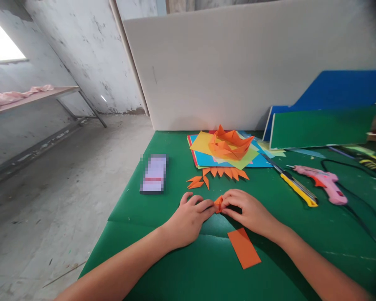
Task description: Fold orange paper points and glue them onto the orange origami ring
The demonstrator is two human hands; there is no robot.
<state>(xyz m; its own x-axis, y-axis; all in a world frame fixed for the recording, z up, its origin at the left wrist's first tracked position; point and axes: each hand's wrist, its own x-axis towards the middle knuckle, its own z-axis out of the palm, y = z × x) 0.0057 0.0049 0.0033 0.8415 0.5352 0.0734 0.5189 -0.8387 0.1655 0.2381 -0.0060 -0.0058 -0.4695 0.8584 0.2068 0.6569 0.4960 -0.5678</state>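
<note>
Between my two hands is a small folded piece of orange paper point(218, 204), held just above or on the green tabletop. My left hand point(192, 215) pinches its left side, and my right hand point(242, 207) grips its right side with thumb and fingers. Partly covered by fingertips, its exact shape is hard to make out. Nearer to me lies a flat orange paper rectangle point(244, 248). Beyond my hands sit several small pointed orange folded pieces point(225, 172), some in a row. A crown-like ring of orange folded paper point(232, 144) rests on a stack of coloured sheets point(200, 144).
On the right lie a yellow box cutter point(297, 190) and a pink glue gun point(329, 182) with a black cable. A blurred-out phone-like object point(154, 173) is at the left. Green board point(322, 127) and a large white panel point(222, 67) stand behind.
</note>
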